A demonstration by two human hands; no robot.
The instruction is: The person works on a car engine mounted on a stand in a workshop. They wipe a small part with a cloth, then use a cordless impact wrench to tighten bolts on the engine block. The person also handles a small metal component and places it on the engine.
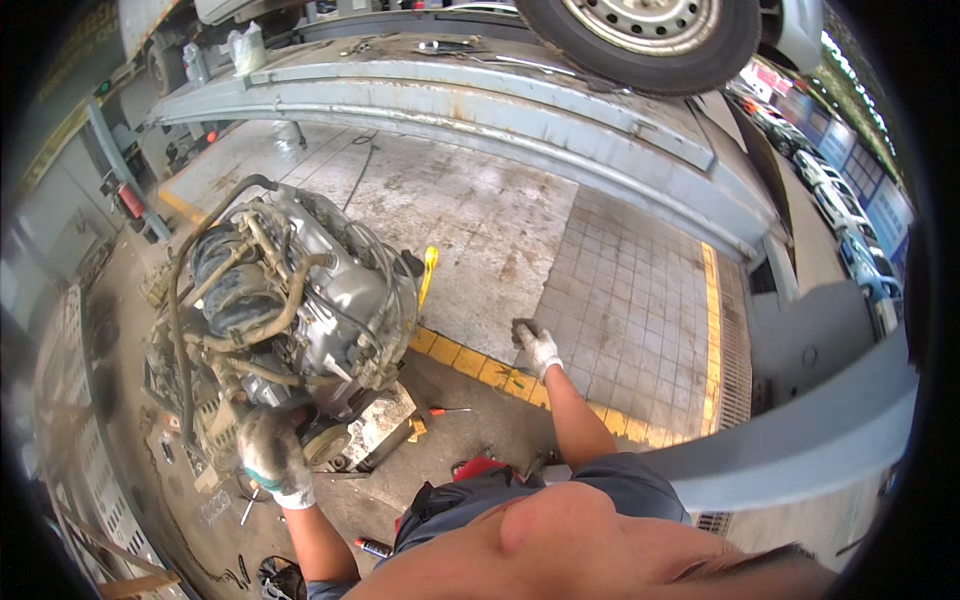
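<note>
A dirty engine (310, 290), with a silver cover, hoses and a black intake, stands at the left on a low support (385, 415). My left hand (275, 455), in a soiled glove, is at the engine's lower front near a dark part; its fingers are blurred and hard to make out. My right hand (535, 340), also gloved with dark fingertips, is held apart to the right of the engine, fingers loosely bent and apparently empty. A yellow tool (428, 270) stands upright beside the engine. A red-handled screwdriver (445, 410) lies on the ground below.
A steel lift platform (450, 100) with tools crosses the back beneath a raised car wheel (640, 45). Grey lift metalwork (780, 450) is at the right. A yellow-edged tiled floor (630, 290) lies ahead. A fire extinguisher (130, 200) stands at the left; parked cars (840, 220) line the far right.
</note>
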